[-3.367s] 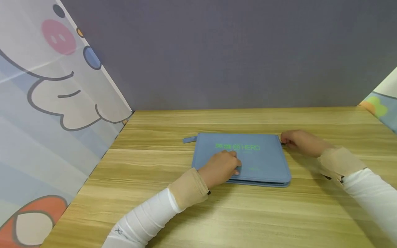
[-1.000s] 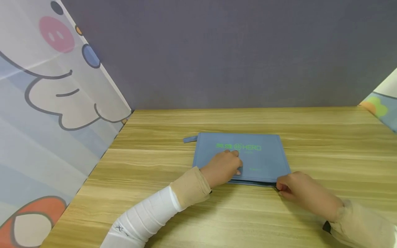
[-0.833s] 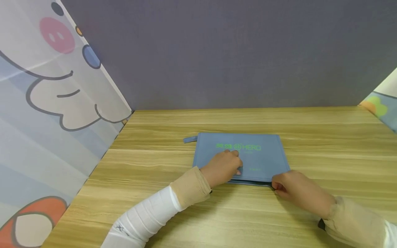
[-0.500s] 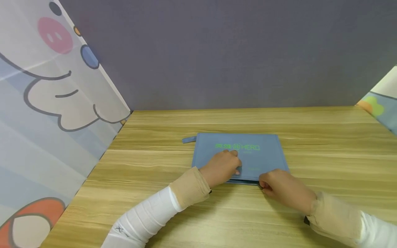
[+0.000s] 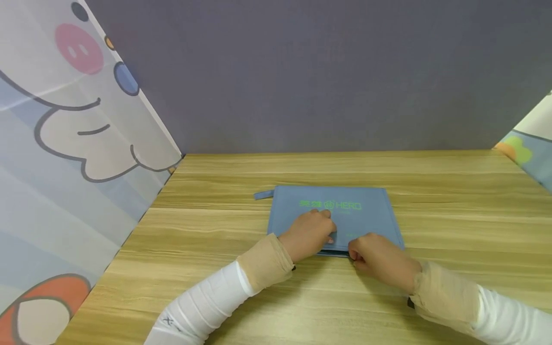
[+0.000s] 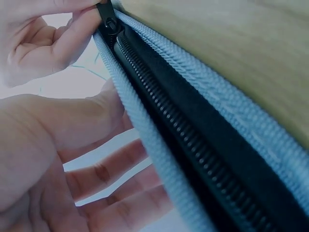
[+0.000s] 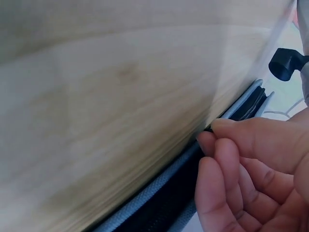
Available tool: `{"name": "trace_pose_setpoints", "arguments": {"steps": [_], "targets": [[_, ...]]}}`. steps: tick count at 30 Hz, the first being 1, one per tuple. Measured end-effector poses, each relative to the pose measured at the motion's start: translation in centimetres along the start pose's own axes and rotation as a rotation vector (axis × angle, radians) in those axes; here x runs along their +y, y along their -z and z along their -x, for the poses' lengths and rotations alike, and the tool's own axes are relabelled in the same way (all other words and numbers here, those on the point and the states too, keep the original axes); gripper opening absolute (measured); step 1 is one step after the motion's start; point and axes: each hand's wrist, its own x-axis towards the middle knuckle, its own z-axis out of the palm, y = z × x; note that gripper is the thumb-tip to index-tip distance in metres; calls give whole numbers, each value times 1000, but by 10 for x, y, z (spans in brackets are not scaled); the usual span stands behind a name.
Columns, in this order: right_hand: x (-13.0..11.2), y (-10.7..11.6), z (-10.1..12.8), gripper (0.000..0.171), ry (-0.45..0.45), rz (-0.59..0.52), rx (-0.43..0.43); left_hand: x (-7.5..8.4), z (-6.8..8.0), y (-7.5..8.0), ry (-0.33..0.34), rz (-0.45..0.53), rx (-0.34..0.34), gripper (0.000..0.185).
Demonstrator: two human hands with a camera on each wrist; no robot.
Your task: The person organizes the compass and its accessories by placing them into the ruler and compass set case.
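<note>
A flat blue zippered case (image 5: pixel 375 211) with green HERO lettering lies on the table. My left hand (image 5: pixel 307 234) rests on its cover, left of the middle; in the left wrist view the fingers (image 6: pixel 104 176) spread over the cover. At the case's front edge, my right hand (image 5: pixel 384 261) pinches the black zipper pull (image 6: pixel 105 13) between thumb and fingertips. The zipper teeth (image 6: pixel 164 108) run along the dark gap between the two blue edges. In the right wrist view, the right fingers (image 7: pixel 212 188) cover most of the pull.
The wooden table (image 5: pixel 207 306) meets a grey panel (image 5: pixel 327 76) behind the case. A cartoon-printed sheet (image 5: pixel 64 143) borders the left side, and another printed sheet (image 5: pixel 528 148) the right. A blue strap (image 5: pixel 264 194) sticks out from the case's left end.
My right hand has drawn the zipper pull from the right end, around the front right corner, and leftward along the front edge. The left hand and the case have stayed put.
</note>
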Motion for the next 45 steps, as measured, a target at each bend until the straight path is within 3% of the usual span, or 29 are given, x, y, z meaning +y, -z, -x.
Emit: {"name": "trace_pose_setpoints", "arguments": {"steps": [5,11,15,19,26,32,38,42,45], "targets": [[-1,-1,0,38,-7,10,-9,-6,-1,2,6,76,-30,23],[0,-4,2,38,26,63,10,-26,-2,5,-12,211,-39,31],[1,-6,4,38,70,99,24,-37,-1,9,25,206,-52,33],[5,-4,4,40,93,51,10,-41,0,10,48,162,-59,33],[16,-1,6,40,156,-5,1,-39,6,8,60,127,-95,42],[36,1,9,40,283,14,45,-37,11,8,36,141,-148,48],[56,10,10,38,352,11,-8,-30,16,8,37,93,-169,48],[72,17,6,39,396,58,-17,-17,20,9,60,16,-158,50],[84,22,0,40,422,88,-9,-4,19,5,102,-52,-107,46]]}}
